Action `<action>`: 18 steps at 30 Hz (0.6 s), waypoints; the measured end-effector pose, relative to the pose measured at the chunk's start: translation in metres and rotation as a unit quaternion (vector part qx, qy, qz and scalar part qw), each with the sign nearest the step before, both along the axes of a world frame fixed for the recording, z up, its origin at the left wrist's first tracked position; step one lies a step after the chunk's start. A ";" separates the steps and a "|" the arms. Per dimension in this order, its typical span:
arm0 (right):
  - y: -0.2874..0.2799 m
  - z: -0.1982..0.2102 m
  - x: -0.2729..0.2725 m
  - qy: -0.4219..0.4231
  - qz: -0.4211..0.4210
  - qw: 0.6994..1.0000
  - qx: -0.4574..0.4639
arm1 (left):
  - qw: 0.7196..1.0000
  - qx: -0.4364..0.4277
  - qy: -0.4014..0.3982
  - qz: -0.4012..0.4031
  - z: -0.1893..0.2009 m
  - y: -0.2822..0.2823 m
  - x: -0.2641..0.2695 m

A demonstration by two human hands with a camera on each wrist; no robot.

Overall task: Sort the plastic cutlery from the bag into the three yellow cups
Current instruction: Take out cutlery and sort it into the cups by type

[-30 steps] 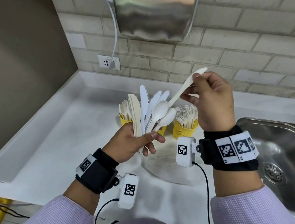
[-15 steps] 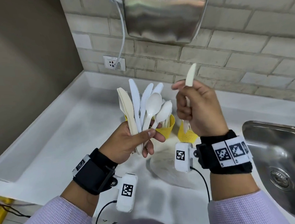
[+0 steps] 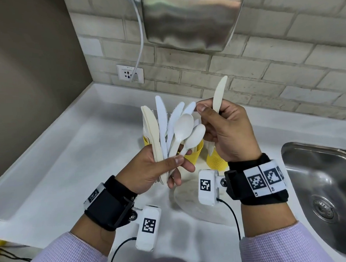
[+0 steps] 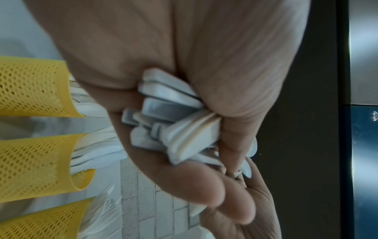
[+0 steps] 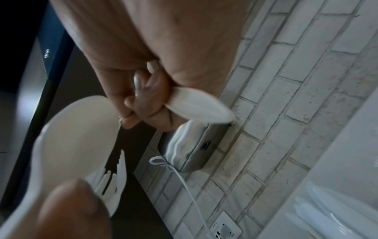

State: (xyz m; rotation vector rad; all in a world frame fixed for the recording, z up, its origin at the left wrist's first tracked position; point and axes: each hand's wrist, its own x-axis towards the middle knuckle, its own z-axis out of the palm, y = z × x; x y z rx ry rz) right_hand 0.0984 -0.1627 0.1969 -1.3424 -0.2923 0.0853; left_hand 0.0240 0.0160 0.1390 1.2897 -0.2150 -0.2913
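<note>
**Both hands holding plastic cutlery above the yellow cups**

My left hand [image 3: 150,167] grips a fanned bundle of cutlery [image 3: 168,131] by the handles, thumb pressed across the front and fingers curled behind. The bundle holds beige knives [image 3: 151,126] at the left, white serrated knives [image 3: 161,115] in the middle, and two white spoons [image 3: 184,124] at the right, all pointing up and away from me. In the left wrist view the handle ends [image 4: 169,122] sit bunched in my palm.

My right hand [image 3: 229,132] is closed around a single beige knife [image 3: 219,95], held nearly upright. Its blade rises above my knuckles and its handle end shows below my hand, in front of the right cup. My right thumb [image 3: 204,109] reaches toward the tip of a white knife in the bundle; whether it touches I cannot tell. In the right wrist view my fingers [image 5: 143,103] are curled tight on the knife, with a spoon bowl [image 5: 75,140] close to the lens.

The yellow cups [image 3: 195,151] stand on the white worktop [image 3: 74,159] just beyond my hands, largely hidden by them. The left wrist view shows all three mesh-walled cups [image 4: 34,165] in a row, each with white cutlery in it.

A steel sink [image 3: 320,176] lies at the right. On the far brick wall hang a metal hand dryer [image 3: 191,21] and a wall socket [image 3: 129,73] with a white cable [image 3: 141,39] plugged in.
</note>
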 end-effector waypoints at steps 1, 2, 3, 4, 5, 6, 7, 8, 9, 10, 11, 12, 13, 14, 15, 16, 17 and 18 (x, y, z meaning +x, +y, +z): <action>-0.001 0.000 0.000 -0.001 0.002 1.000 0.002 | 1.000 0.000 0.001 -0.001 0.000 0.000 0.001; -0.001 0.000 0.001 -0.002 0.010 1.000 0.003 | 1.000 0.001 0.002 -0.002 0.000 0.000 0.001; -0.002 -0.001 0.001 -0.004 0.022 1.000 0.002 | 1.000 0.003 0.002 -0.005 0.000 0.000 0.001; -0.004 -0.001 0.001 -0.007 0.037 0.999 -0.002 | 1.000 0.003 0.001 -0.009 0.000 0.000 0.002; -0.004 -0.001 0.001 -0.010 0.050 0.999 -0.007 | 1.000 0.001 0.002 -0.011 0.000 0.000 0.002; -0.004 -0.002 0.001 -0.014 0.060 0.998 -0.014 | 1.000 0.000 0.003 -0.012 0.000 0.000 0.002; -0.004 -0.002 0.001 -0.016 0.065 0.998 -0.021 | 1.000 -0.002 0.004 -0.013 0.000 0.000 0.002; -0.004 -0.002 0.000 -0.017 0.066 0.997 -0.024 | 1.000 -0.002 0.004 -0.013 0.000 0.001 0.002; -0.003 -0.002 0.000 -0.017 0.062 0.998 -0.026 | 1.000 -0.001 0.004 -0.012 0.001 0.001 0.002; -0.002 -0.001 -0.001 -0.015 0.055 0.998 -0.027 | 1.000 0.000 0.005 -0.011 0.001 0.001 0.002; -0.001 -0.001 -0.001 -0.013 0.044 0.999 -0.030 | 1.000 0.001 0.007 -0.009 0.001 0.001 0.002; 0.001 -0.001 -0.002 -0.012 0.028 0.999 -0.034 | 1.000 0.003 0.009 -0.006 0.001 0.001 0.002; 0.003 0.000 -0.002 -0.013 0.007 0.999 -0.041 | 1.000 0.006 0.011 -0.001 0.001 0.001 0.003; 0.005 0.000 -0.003 -0.016 -0.014 0.999 -0.047 | 1.000 0.012 0.013 0.005 0.001 0.001 0.003; 0.007 0.000 -0.003 -0.018 -0.034 0.998 -0.051 | 1.000 0.018 0.014 0.011 0.002 0.000 0.003; 0.008 0.000 -0.004 -0.016 -0.048 0.997 -0.052 | 1.000 0.022 0.014 0.015 0.002 0.000 0.003; 0.010 0.000 -0.004 -0.011 -0.055 0.997 -0.049 | 0.999 0.025 0.014 0.018 0.002 -0.001 0.003; 0.011 0.000 -0.004 -0.004 -0.054 0.998 -0.040 | 0.999 0.026 0.014 0.020 0.002 -0.001 0.003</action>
